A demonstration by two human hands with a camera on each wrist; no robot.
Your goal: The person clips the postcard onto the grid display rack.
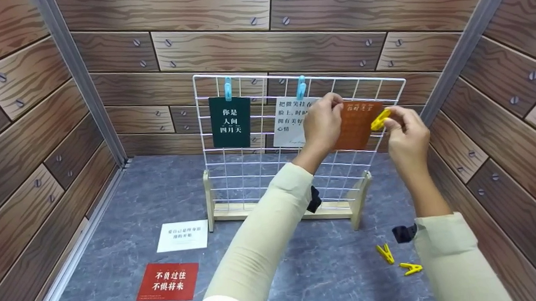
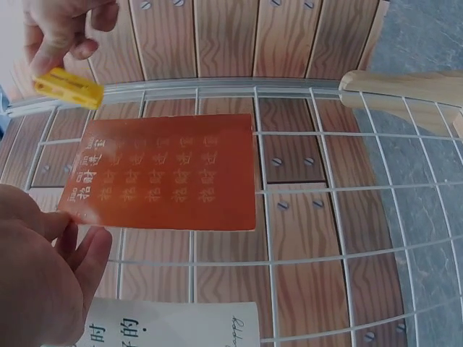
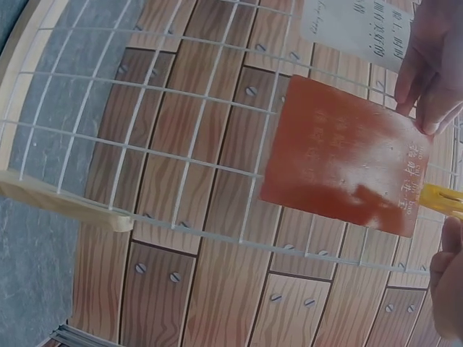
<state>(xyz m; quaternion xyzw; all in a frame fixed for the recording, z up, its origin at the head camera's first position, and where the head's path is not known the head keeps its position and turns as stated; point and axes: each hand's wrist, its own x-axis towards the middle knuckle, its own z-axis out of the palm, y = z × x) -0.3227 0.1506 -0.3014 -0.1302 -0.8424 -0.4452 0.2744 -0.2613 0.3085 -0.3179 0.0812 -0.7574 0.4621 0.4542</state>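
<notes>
My left hand (image 1: 323, 125) pinches the upper left corner of an orange-red card (image 1: 355, 127), which it holds against the right part of a white wire grid (image 1: 336, 165). In the left wrist view the card (image 2: 170, 173) shows pale lettering. My right hand (image 1: 407, 133) pinches a yellow clothespin (image 1: 379, 120) just right of the card; the right wrist view has this clothespin (image 3: 443, 200) close to the card's top edge. A white card (image 1: 287, 122) hangs from a blue clothespin (image 1: 301, 87), partly hidden by my left hand. Further left, another blue clothespin (image 1: 228, 89) holds a dark green card (image 1: 230, 122).
A wooden base (image 1: 234, 211) supports the grid on the grey marbled surface (image 1: 161, 187). Two yellow clothespins (image 1: 384, 254) lie at the lower right. A white card (image 1: 182, 236) and a red card (image 1: 168, 282) lie at the lower left. Wood-patterned walls (image 1: 200, 49) stand around.
</notes>
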